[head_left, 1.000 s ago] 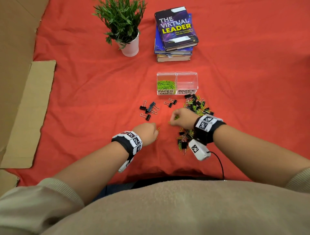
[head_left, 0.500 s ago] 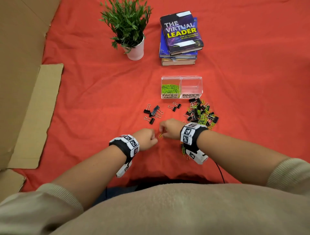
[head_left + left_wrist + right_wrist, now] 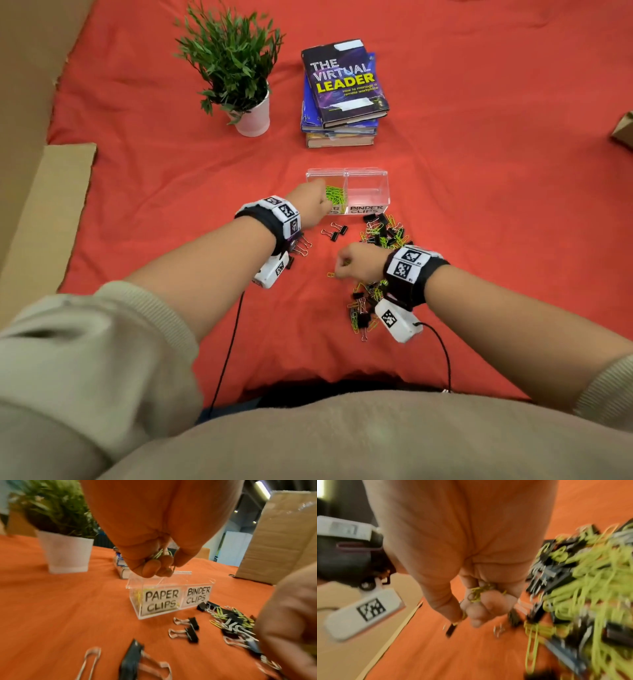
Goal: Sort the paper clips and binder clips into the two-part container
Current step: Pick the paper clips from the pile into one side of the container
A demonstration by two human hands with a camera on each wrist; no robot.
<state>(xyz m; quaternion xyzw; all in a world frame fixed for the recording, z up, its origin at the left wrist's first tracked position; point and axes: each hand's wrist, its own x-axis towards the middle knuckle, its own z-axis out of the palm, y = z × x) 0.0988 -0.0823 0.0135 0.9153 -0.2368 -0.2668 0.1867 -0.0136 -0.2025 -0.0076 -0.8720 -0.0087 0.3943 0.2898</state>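
Underfoot, so to speak, a wrinkled orange-red cloth (image 3: 479, 205) covers the whole work surface, with brown cardboard sheets (image 3: 44, 219) along its left edge and a cardboard box (image 3: 281, 536) off its right side. Toward the far edge stand a green leafy plant in a white pot (image 3: 251, 116) and a stack of hardcover books (image 3: 342, 99); the cloth between them and me is open on the left half.

Near the middle sits the clear plastic two-part container (image 3: 366, 178). Its left part, labelled PAPER CLIPS, holds lime-green paper clips (image 3: 334, 197); I see nothing in its right part, labelled BINDER CLIPS.

My left hand (image 3: 154, 563) hovers over the left part, fingers curled around a few green clips. My right hand (image 3: 359, 263) is curled around more green clips, low over the cloth beside the mixed pile of black binder clips (image 3: 383, 231) and green clips.
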